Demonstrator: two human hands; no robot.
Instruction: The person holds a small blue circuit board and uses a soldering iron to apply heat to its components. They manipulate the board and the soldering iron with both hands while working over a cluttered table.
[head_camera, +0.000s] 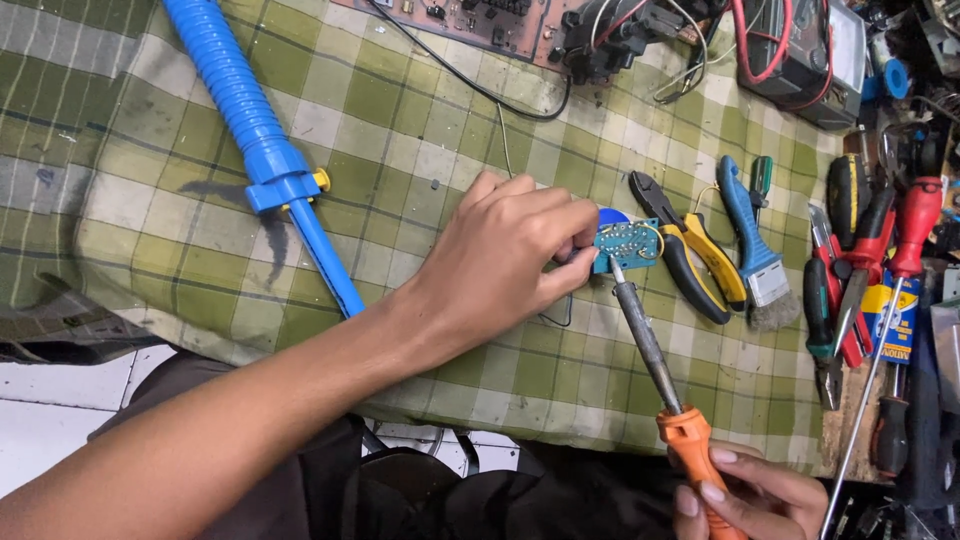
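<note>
A small blue circuit board (626, 244) is pinched at its left edge between the fingertips of the left hand (505, 262), the fingers being curled closed on it, and it is held just above the green checked cloth (150, 180) near the middle of the bench. An orange-handled soldering iron (655, 368) is gripped in the right hand (755, 497), fingers wrapped around the handle (only the lower part of that hand is seen), and its tip is set against the board's lower edge. Just right of the board, black-and-yellow cutters (690, 252) and a blue-handled brush (755, 262) are laid on the cloth, with red-handled screwdrivers (905, 250) farther right. A blue desoldering pump (262, 150) is laid well apart on the left.
</note>
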